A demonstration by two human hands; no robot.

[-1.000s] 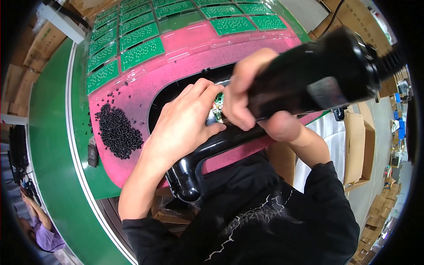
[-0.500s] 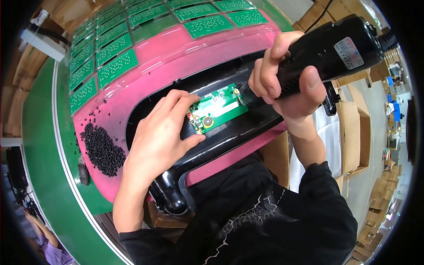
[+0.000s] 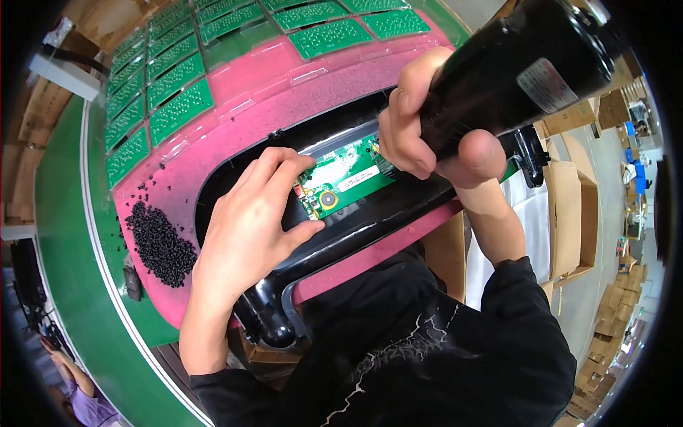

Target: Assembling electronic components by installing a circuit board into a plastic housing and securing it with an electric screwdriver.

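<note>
A green circuit board [image 3: 356, 178] lies in a long, glossy black plastic housing [image 3: 370, 220]. My left hand [image 3: 249, 203] spans the board's left end, fingertips at its far corner and thumb at its near corner. In my right hand [image 3: 445, 139] is a thick black electric screwdriver [image 3: 498, 78], gripped over the board's right end. Its tip is hidden behind my fingers.
A pink mat [image 3: 249, 107] lies under the housing, with a heap of small black screws [image 3: 162, 245] at left. Clear trays of green circuit boards [image 3: 181, 110] stand behind. An open cardboard box [image 3: 569, 220] is at right. Another person's purple sleeve [image 3: 92, 409] shows lower left.
My right hand and the screwdriver have moved left and come lower over the board's right end, covering part of it. My left hand keeps its place on the board.
</note>
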